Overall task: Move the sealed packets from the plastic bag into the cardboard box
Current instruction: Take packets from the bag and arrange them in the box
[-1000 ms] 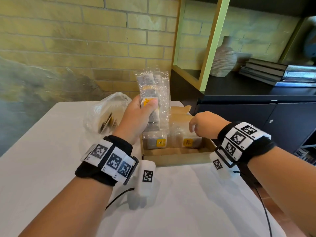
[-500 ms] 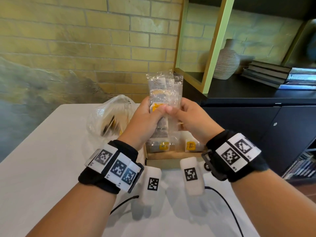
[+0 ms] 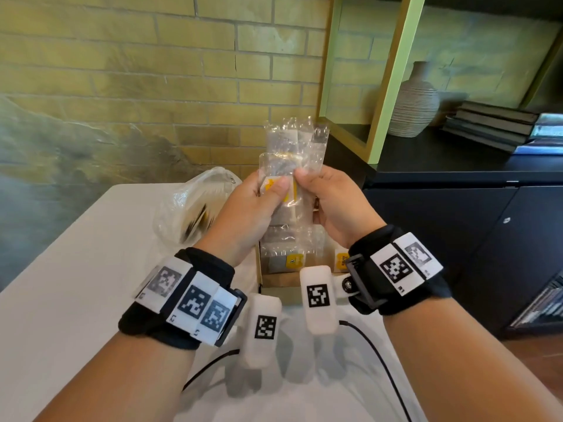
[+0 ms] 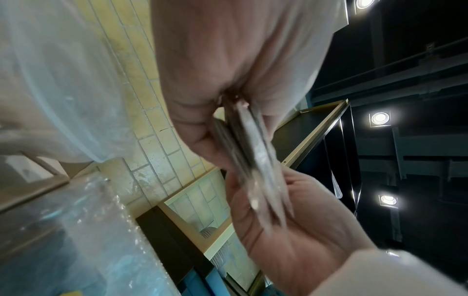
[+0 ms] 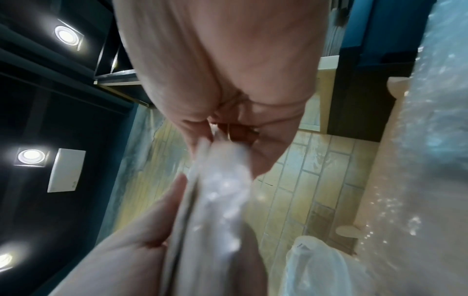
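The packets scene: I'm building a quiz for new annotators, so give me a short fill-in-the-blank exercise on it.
1. The bunch of sealed packets is held by ____ hands at once.
2. The cardboard box already holds packets bearing ____ labels.
3. The plastic bag lies on the table, on the box's ____ side.
4. On the dark cabinet, the ribbed vase stands beside a stack of ____.

Missing words: both; yellow; left; books

Upper right of the frame: a ribbed vase (image 3: 413, 102) stands on a dark cabinet (image 3: 457, 208), stacked books (image 3: 490, 124) just beside it; a brick wall (image 3: 152, 71) fills the left.
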`<state>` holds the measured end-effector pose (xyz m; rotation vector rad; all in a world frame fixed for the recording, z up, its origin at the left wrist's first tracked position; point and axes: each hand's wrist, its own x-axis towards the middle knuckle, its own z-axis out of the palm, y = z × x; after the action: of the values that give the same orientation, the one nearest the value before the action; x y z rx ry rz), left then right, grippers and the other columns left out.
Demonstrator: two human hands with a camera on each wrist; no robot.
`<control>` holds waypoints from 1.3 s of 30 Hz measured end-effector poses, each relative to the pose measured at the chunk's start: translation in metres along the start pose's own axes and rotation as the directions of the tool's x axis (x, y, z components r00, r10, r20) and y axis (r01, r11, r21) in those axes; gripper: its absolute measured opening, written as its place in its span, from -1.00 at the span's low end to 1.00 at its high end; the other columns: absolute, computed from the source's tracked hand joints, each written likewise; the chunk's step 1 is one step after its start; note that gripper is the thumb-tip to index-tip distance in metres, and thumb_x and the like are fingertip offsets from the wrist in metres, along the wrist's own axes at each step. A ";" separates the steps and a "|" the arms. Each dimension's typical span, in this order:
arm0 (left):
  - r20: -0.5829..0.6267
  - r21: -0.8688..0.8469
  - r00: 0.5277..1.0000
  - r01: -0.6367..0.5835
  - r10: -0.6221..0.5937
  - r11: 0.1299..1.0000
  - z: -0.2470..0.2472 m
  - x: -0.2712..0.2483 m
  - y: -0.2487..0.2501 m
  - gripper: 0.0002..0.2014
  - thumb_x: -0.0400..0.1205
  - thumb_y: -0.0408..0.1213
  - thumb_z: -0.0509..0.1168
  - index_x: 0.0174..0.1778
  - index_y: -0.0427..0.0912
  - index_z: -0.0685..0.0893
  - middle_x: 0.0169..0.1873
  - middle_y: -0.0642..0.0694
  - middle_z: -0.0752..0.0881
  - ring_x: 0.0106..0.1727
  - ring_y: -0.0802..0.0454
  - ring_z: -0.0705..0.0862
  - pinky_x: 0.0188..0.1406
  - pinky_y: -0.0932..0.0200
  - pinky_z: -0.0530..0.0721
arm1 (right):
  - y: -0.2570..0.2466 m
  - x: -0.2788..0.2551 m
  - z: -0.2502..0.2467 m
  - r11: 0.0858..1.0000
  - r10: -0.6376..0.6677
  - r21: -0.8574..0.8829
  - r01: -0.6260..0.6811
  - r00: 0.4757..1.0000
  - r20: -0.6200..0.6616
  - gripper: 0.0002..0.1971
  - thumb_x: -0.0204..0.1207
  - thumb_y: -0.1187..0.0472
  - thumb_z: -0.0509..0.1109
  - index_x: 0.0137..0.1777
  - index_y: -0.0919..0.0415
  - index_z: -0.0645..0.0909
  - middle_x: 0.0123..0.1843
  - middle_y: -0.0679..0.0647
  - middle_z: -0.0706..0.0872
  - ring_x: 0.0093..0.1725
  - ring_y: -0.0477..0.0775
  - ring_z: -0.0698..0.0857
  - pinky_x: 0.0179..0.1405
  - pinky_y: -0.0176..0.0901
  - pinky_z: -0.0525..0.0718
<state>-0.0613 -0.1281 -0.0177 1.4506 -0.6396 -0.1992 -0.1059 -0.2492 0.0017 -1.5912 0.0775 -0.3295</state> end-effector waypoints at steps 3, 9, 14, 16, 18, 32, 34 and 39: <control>0.008 0.013 1.000 0.018 -0.018 1.000 -0.003 0.001 0.002 -0.72 0.61 -0.07 0.29 0.25 0.14 0.57 -0.09 0.12 0.76 -0.13 0.12 0.78 -0.15 0.05 0.78 | -0.004 0.006 -0.004 0.997 -0.071 0.013 0.071 0.997 -0.040 -0.81 0.67 0.17 0.19 -0.01 0.15 0.65 -0.17 0.09 0.74 -0.26 0.02 0.72 -0.36 -0.15 0.71; -0.070 0.071 0.997 0.020 -0.015 0.997 -0.012 0.005 0.002 -0.79 0.54 -0.24 0.41 0.06 0.08 0.64 -0.15 0.07 0.73 -0.13 0.07 0.75 -0.35 0.17 0.70 | -0.005 0.017 -0.013 0.995 -0.081 0.055 0.086 0.994 -0.078 -0.81 0.65 0.12 0.22 0.05 0.18 0.63 -0.07 0.13 0.77 -0.13 0.11 0.76 -0.08 0.12 0.75; -0.112 0.051 0.994 0.009 -0.003 0.999 -0.014 0.006 0.001 -0.81 0.57 -0.42 0.35 -0.14 0.02 0.63 -0.23 -0.01 0.75 -0.20 0.03 0.72 -0.16 -0.06 0.73 | -0.005 0.020 -0.018 0.992 -0.100 0.065 0.107 0.990 -0.097 -0.78 0.66 0.12 0.22 0.10 0.23 0.63 -0.05 0.14 0.77 -0.07 0.12 0.76 0.00 0.21 0.73; -0.116 0.040 0.993 0.020 -0.015 0.999 -0.013 0.005 0.002 -0.80 0.58 -0.45 0.33 -0.16 -0.02 0.62 -0.23 -0.05 0.74 -0.22 0.01 0.70 -0.07 -0.12 0.70 | -0.003 0.021 -0.021 0.991 -0.121 0.044 0.126 0.987 -0.105 -0.82 0.66 0.14 0.21 -0.08 0.12 0.63 -0.19 0.01 0.78 -0.22 -0.02 0.76 -0.19 0.02 0.78; -0.115 0.032 0.993 0.017 -0.014 0.999 -0.012 0.004 0.003 -0.79 0.59 -0.49 0.31 -0.15 -0.03 0.62 -0.22 -0.07 0.70 -0.27 0.04 0.68 -0.19 0.03 0.74 | -0.002 0.022 -0.024 0.989 -0.139 0.025 0.143 0.983 -0.124 -0.79 0.67 0.15 0.21 -0.15 0.08 0.63 -0.26 -0.05 0.78 -0.30 -0.09 0.76 -0.31 -0.12 0.75; -0.044 0.027 0.995 0.088 -0.086 0.996 -0.004 0.001 0.009 -0.62 0.69 -0.50 0.11 0.00 0.11 0.67 -0.35 0.04 0.68 -0.49 0.23 0.63 -0.54 0.29 0.64 | -0.013 0.020 -0.080 0.973 -0.205 0.032 0.228 0.920 -0.333 -0.80 0.66 0.20 0.21 -0.13 0.02 0.62 -0.22 -0.02 0.77 -0.22 -0.04 0.78 -0.21 -0.01 0.78; -0.012 0.087 0.994 0.111 -0.110 0.990 0.001 0.001 0.009 -0.65 0.70 -0.49 0.10 0.12 0.03 0.68 -0.42 0.07 0.68 -0.49 0.19 0.64 -0.50 0.25 0.66 | -0.014 0.020 -0.087 0.973 -0.200 0.041 0.228 0.915 -0.350 -0.81 0.66 0.20 0.20 -0.11 0.00 0.62 -0.17 -0.02 0.78 -0.17 -0.06 0.79 -0.21 -0.06 0.77; 0.028 0.450 0.993 0.087 -0.112 0.889 0.017 0.009 0.008 -0.62 0.64 -0.47 0.24 0.31 -0.02 0.64 -0.12 0.09 0.73 -0.27 0.19 0.65 -0.39 0.41 0.59 | -0.015 0.018 -0.102 0.965 -0.191 0.094 0.245 0.901 -0.389 -0.83 0.66 0.19 0.20 -0.03 0.00 0.62 -0.10 -0.03 0.79 -0.09 -0.06 0.80 -0.17 -0.06 0.77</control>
<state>-0.0642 -0.1460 -0.0073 1.9330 -0.6833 -0.1774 -0.1169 -0.3514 0.0204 -1.3796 0.1686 -0.8011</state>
